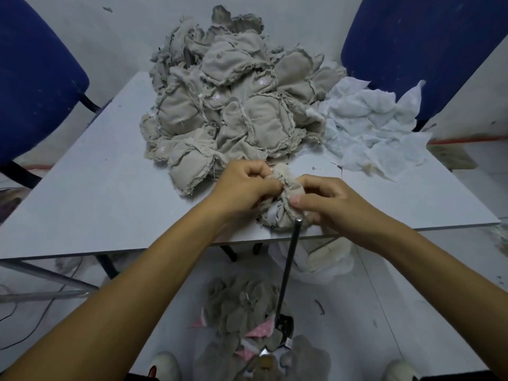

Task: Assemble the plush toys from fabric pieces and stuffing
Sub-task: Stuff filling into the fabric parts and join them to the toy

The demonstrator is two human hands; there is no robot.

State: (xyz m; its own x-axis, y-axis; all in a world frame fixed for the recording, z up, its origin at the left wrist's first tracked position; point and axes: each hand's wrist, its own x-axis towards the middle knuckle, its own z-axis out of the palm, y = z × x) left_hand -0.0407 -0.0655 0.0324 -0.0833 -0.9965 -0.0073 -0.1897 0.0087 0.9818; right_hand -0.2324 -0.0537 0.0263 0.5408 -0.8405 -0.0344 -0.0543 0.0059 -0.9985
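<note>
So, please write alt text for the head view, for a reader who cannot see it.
Both hands, left hand and right hand, pinch a beige fabric piece at the near edge of a grey table. Behind lie a pile of sewn beige pieces and white stuffing.

On the table (82, 166), a heap of sewn fabric shells (228, 105) lies at the far middle, with loose lining scraps (371, 127) just to its right. Two chairs (35, 78) stand behind, one at each far corner. Below the near edge, finished fabric pieces (242, 306) lie on the floor.

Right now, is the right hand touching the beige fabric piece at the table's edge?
Touching. The head view shows the right hand with its thumb pressed on the beige fabric piece; the left hand grips it too.
</note>
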